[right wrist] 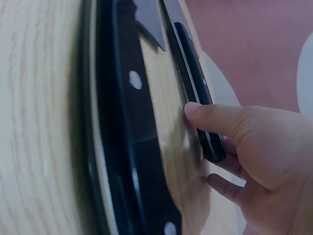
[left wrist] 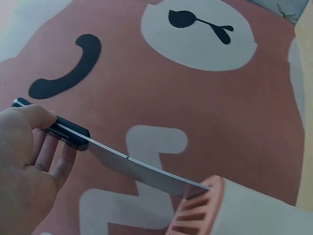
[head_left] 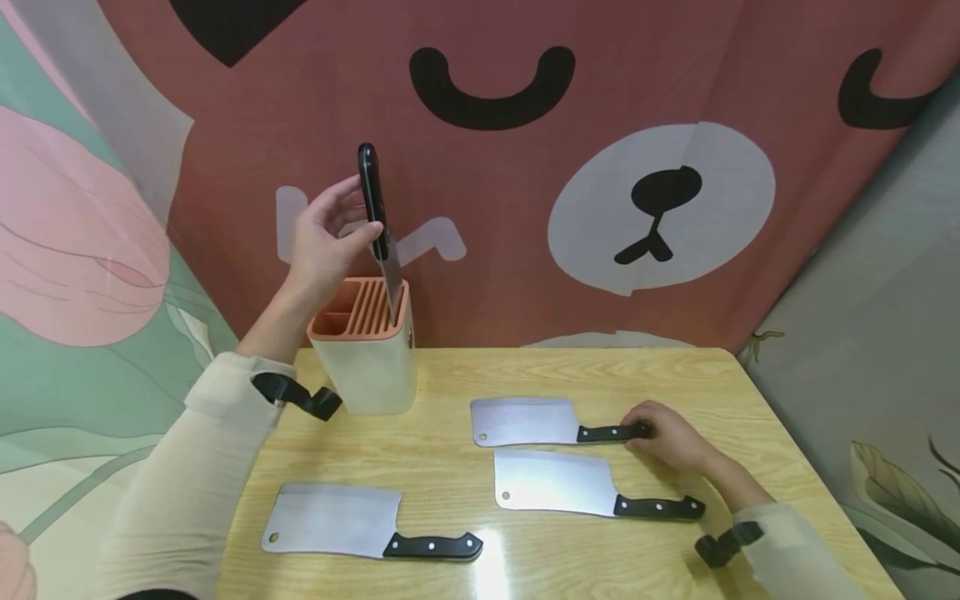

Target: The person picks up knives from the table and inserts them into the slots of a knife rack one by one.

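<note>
My left hand [head_left: 324, 237] pinches the black handle of an upright knife [head_left: 372, 196] between thumb and fingers. The knife's blade [left wrist: 142, 170] points down, its tip in the rightmost slot of the cream knife block [head_left: 372, 375] with a slotted orange top. On the right, my right hand [head_left: 671, 435] grips the handle end of the rear cleaver [head_left: 523, 421], which lies flat with its blade to the left. Its thumb [right wrist: 210, 113] presses on the black riveted handle [right wrist: 195, 83]. Just in front of that hand lies a second cleaver [head_left: 555, 483].
A third cleaver [head_left: 332, 519] lies at the front left of the wooden table [head_left: 442, 375]. Behind the table hangs a red cloth [head_left: 495, 217] with a bear print, close behind the block. Each sleeve carries a black wrist mount [head_left: 300, 395].
</note>
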The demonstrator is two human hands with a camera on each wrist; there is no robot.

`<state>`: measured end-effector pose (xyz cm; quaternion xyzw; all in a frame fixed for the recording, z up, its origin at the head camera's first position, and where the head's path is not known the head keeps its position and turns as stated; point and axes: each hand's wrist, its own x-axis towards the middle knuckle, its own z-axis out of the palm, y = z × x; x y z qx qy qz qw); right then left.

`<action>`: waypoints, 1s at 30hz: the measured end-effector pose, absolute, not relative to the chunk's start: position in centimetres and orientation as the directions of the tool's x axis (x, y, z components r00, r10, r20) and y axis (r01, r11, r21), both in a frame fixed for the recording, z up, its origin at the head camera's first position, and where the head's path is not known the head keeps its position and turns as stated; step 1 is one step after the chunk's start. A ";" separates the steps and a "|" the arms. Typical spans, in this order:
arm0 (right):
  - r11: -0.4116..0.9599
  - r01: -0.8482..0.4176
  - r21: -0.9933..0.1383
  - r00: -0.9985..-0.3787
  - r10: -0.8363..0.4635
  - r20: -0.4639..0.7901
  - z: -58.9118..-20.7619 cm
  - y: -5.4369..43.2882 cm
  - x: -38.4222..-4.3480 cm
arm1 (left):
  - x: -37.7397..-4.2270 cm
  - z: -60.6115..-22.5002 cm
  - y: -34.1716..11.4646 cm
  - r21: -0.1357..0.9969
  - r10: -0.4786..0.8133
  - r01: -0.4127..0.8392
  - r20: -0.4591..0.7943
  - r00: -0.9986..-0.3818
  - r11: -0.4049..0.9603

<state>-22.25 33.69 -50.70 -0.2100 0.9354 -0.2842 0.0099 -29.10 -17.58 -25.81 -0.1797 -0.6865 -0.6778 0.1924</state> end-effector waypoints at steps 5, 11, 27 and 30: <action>0.735 -0.343 -0.585 -0.922 -0.383 0.059 -49.7 33.9 -21.8 | -29.4 -27.2 -17.6 0.865 0.012 0.482 0.485 -0.874 0.138; 0.709 -0.325 -0.626 -0.915 -0.402 0.019 -48.3 34.3 -21.6 | -29.5 -28.9 -17.8 0.861 0.063 0.471 0.468 -0.882 0.191; 0.447 -0.272 -0.852 -0.925 -0.364 0.104 -45.7 35.1 -21.2 | -29.4 -32.3 -18.0 0.872 0.135 0.448 0.429 -0.893 0.196; 0.387 -0.276 -0.880 -0.922 -0.364 0.130 -45.1 34.9 -21.2 | -29.3 -32.7 -18.2 0.881 0.158 0.428 0.401 -0.902 0.202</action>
